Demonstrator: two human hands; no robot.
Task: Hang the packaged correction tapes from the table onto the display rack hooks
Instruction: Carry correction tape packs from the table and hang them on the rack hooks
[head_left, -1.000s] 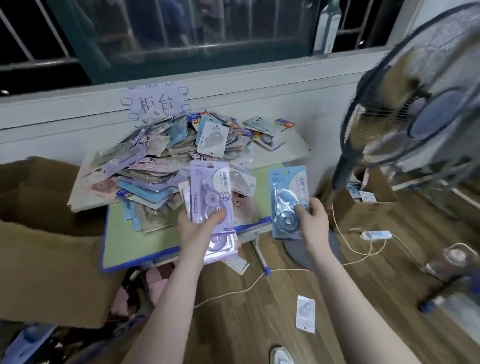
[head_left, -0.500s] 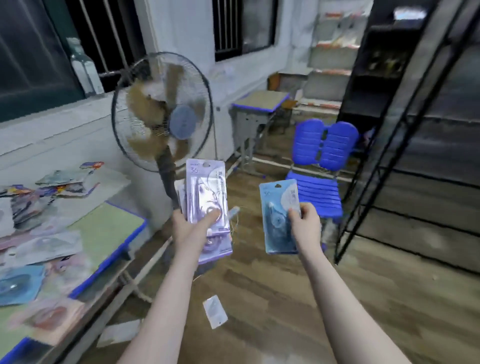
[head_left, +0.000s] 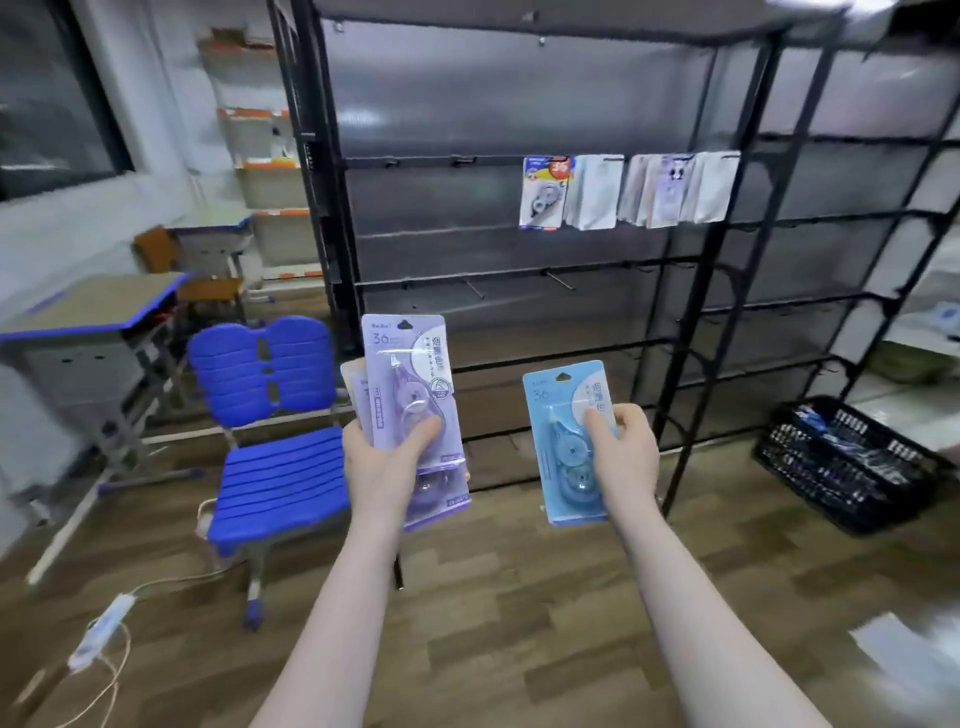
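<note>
My left hand (head_left: 382, 462) grips a small stack of purple correction tape packs (head_left: 410, 384), thumb across the front one. My right hand (head_left: 626, 452) holds a single light blue correction tape pack (head_left: 563, 447) upright, thumb on its face. Both are held at waist height in front of the black display rack (head_left: 696, 312). On the rack's upper rail, several packs (head_left: 592, 191) hang from hooks. Bare hooks (head_left: 558, 279) stick out from a lower rail, above and between my hands.
A blue chair (head_left: 275, 452) stands left of my hands, beside a desk (head_left: 88, 312). A black basket (head_left: 841, 462) of items sits on the floor at the right. A power strip and cord (head_left: 101, 631) lie on the wooden floor at lower left.
The view has swung right, away from the table and fan, and now faces the display rack. Both hands keep the same packs and hold them at the same height.
</note>
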